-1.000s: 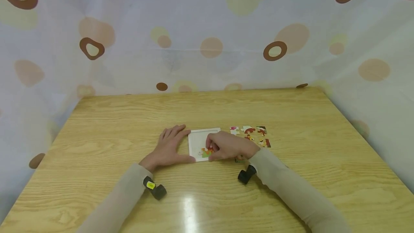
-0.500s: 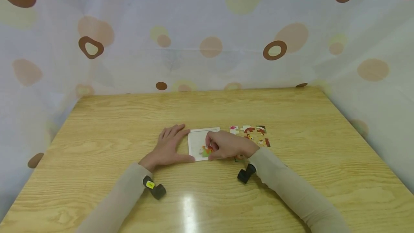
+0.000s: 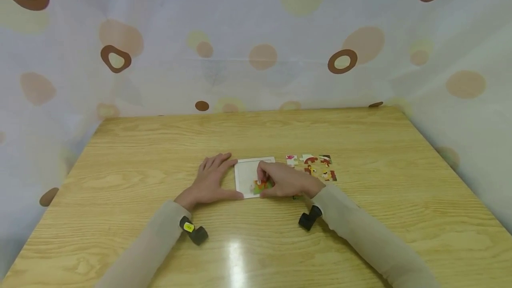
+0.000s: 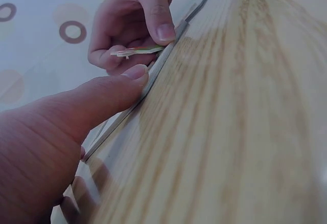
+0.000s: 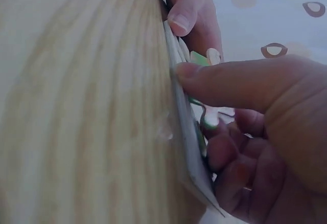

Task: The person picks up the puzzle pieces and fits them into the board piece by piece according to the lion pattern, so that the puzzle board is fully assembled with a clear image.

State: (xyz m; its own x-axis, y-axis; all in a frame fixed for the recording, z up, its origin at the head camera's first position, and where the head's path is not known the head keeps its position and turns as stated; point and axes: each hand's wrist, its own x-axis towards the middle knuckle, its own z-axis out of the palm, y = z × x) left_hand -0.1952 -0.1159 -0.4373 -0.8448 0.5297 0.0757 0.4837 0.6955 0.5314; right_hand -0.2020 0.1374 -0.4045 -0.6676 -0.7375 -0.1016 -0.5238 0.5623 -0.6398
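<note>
A shallow white puzzle tray [image 3: 245, 172] lies on the wooden table. My left hand [image 3: 209, 185] spreads along its left side, thumb at the near corner and index finger at the far one. Over the tray's near part, my right hand [image 3: 287, 178] pinches a green and orange jigsaw piece [image 3: 258, 187]. In the left wrist view that piece [image 4: 134, 51] sits tilted between right thumb and curled fingers, close above the tray's near rim [image 4: 162, 63]. The right thumb [image 5: 196, 75] lies at the rim in the right wrist view. My right hand hides the tray's right side.
Several loose jigsaw pieces [image 3: 313, 170] with red, yellow and white print lie right of the tray, some partly hidden by my right wrist. A patterned curtain [image 3: 262, 88] hangs along the table's far edge.
The jigsaw piece has shifted slightly right over the tray with my right fingers, and its angle has changed a little. My left hand stays in place at the tray's left side.
</note>
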